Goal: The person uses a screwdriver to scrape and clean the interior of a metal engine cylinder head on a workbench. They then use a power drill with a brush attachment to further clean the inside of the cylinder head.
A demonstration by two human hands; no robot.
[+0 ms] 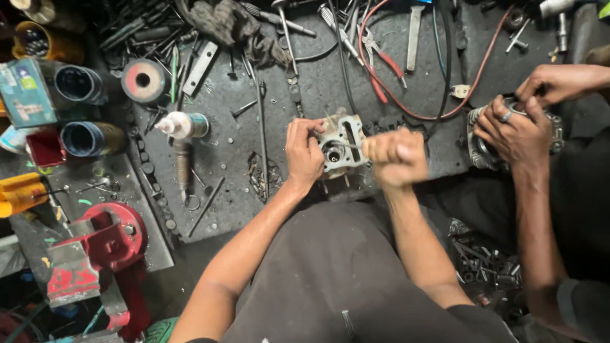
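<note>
While our left hand (pixel 304 154) clasps the grey metal engine part (pixel 342 147) at the bench (pixel 241 136) edge, our right hand (pixel 395 156), fisted, grips a thin tool (pixel 346 145) entering it.

A dark, grimy metal workbench (pixel 229 121) fills the view, strewn with loose tools, bolts and a red cable (pixel 419 114). A red bench vise (pixel 101 248) sits at its near left corner, with cans and a spool (pixel 143 80) behind it. The light seems even and dim; the floor below is too dark to make out.
</note>
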